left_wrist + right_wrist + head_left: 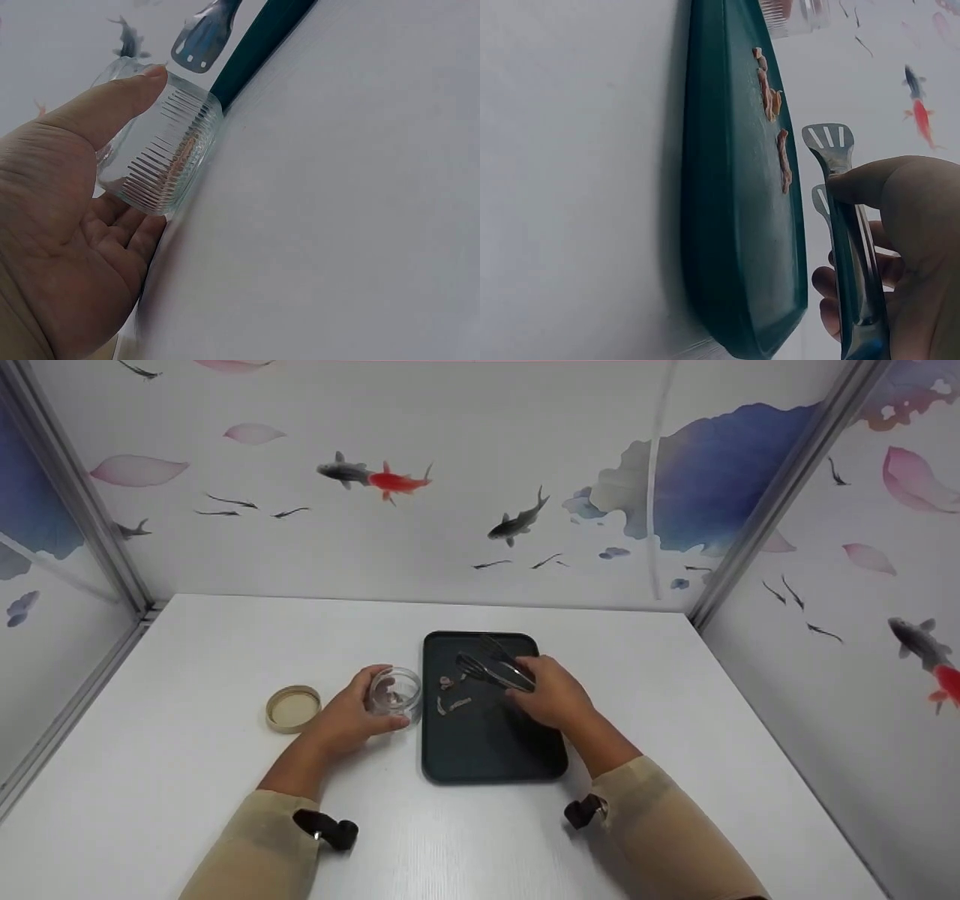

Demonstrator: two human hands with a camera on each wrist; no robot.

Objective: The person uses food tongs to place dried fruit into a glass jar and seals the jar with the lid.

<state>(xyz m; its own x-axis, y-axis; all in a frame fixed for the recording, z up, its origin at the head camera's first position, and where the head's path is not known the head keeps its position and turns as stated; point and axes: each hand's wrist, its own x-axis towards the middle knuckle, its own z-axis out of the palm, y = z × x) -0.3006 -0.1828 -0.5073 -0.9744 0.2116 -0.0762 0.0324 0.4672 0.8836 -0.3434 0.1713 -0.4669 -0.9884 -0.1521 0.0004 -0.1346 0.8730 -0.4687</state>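
Note:
My left hand [346, 718] holds a clear ribbed glass jar [161, 142] by its sides, thumb on one side and fingers on the other. Some brownish bits [180, 161] show through the glass near its bottom. The jar's mouth faces up, just left of the dark green tray [495, 750]. Over the tray's right side, my right hand [553, 691] grips metal tongs [853, 247] with slotted ends, the two arms spread apart and nothing between them. Several dried brownish strips [784, 161] lie on the tray's left part, below the tong ends in the head view.
A round beige lid [293, 709] lies on the white table [360, 630], left of the jar. Printed white panels [450, 427] stand behind the table and along both sides, joined by metal posts [780, 491].

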